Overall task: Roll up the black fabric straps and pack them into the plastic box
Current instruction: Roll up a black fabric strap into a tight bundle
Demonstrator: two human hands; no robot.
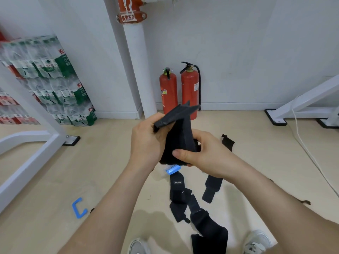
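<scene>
Fingers (183,154) tight around black strap (180,138)

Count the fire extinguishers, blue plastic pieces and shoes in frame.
Fire extinguishers: 2
Blue plastic pieces: 2
Shoes: 2
Total: 6

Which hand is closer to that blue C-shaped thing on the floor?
Left. The left hand is above and right of the blue C-shaped piece; the right hand is farther right, across the black strap both grip.
</scene>
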